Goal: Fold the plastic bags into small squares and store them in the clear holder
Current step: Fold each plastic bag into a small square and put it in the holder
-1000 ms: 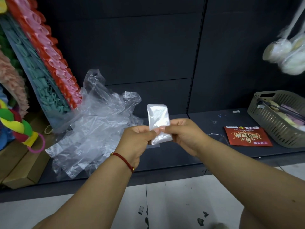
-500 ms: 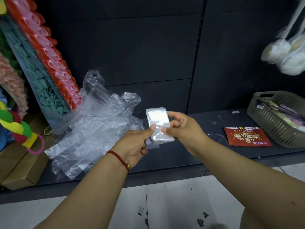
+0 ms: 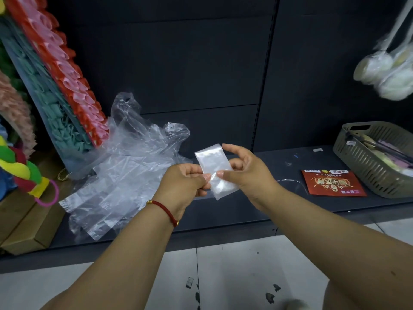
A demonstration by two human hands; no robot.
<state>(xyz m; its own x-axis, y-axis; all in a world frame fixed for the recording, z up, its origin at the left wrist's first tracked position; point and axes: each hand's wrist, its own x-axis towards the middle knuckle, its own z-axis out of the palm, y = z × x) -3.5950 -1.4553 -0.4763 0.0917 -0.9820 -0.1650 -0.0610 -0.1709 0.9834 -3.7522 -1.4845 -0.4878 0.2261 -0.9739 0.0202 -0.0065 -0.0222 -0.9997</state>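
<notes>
A plastic bag folded into a narrow strip [image 3: 214,168] is held in the air above the dark shelf [image 3: 245,204]. My left hand [image 3: 185,182], with a red cord on the wrist, pinches the strip's left edge near its lower half. My right hand [image 3: 245,173] holds the strip from the right, thumb on its front and index finger touching its top end. A loose pile of clear plastic bags [image 3: 125,175] lies on the shelf to the left. A clear holder's rim [image 3: 290,182] shows faintly on the shelf beyond my right wrist.
A red printed packet [image 3: 330,183] lies flat on the shelf at the right, beside a grey slatted basket [image 3: 375,162] holding small items. Coloured ruffled goods [image 3: 58,86] lean at the left. Wrapped items [image 3: 388,70] hang at the upper right. Pale floor tiles lie below.
The strip has tilted with its top end leaning left. My left hand has closed its pinch on the strip's edge, and my right index finger has risen to the top end.
</notes>
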